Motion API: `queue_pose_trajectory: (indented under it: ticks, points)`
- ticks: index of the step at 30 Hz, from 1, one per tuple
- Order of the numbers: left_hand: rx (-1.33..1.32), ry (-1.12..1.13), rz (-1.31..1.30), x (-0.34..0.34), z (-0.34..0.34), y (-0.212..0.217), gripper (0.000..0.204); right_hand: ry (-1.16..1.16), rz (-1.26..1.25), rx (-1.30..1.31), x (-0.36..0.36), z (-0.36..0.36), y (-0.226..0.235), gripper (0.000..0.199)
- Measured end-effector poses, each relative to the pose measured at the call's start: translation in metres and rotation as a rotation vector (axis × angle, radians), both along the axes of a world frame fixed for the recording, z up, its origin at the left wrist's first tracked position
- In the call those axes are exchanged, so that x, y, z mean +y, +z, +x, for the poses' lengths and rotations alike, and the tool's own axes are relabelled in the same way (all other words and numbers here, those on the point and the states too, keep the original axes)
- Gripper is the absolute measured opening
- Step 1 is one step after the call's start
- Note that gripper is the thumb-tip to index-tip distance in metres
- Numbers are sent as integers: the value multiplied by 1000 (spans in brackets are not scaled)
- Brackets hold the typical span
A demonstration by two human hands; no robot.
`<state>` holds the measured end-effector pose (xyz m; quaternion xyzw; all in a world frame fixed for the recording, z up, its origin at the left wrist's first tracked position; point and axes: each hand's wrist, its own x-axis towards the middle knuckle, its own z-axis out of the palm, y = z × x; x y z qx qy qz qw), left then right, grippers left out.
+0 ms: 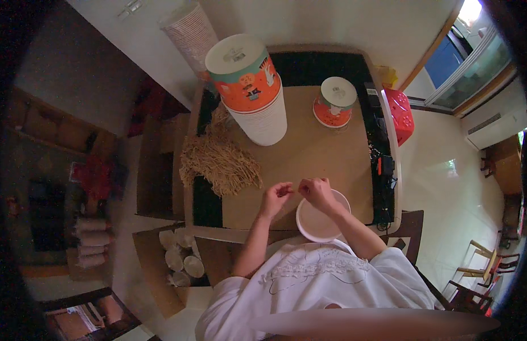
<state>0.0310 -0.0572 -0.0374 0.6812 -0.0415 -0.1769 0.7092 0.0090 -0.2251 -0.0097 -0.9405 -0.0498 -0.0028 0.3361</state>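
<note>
My left hand (278, 196) and my right hand (317, 192) are close together over the table's near side. The fingers of both are pinched, and what they hold, if anything, is too small to make out. Beneath my right hand and forearm stands a round white paper tub (309, 224), its open mouth up, against the table's near edge. Left of my hands lies a loose heap of tan cords (223, 165). Behind it rises a tall nested stack of paper tubs (252, 91), upside down, the top one orange and green.
A smaller orange tub stack (338, 94) stands upside down at the back right. Clear-wrapped cups (189, 34) lean by the wall. Cables and a black device (386, 165) line the table's right edge. A red stool (399, 116) stands beyond; an open carton (181, 261) holds white rolls or cups.
</note>
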Motion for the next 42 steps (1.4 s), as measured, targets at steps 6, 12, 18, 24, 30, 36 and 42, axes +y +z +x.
queue_pose_trajectory:
  ticks: [6,12,18,24,30,36,42]
  points:
    - [91,-80,171,-5,2,-7,11,15,-43,-80,3,-3,4,5]
    - [28,-24,222,-8,3,-7,9,29,-15,-119,2,-2,6,3]
    - [-28,121,397,4,6,-1,12,11,-56,-185,-2,-3,5,2]
    - [-194,-15,194,4,14,6,22,32,196,-5,-15,2,1,1]
    - [-137,-191,332,-10,16,6,15,8,110,8,-14,0,4,7]
    - [77,-151,340,-16,21,7,12,24,111,26,-17,8,5,13]
    - [8,-56,19,-28,35,7,11,3,404,339,-36,36,3,9]
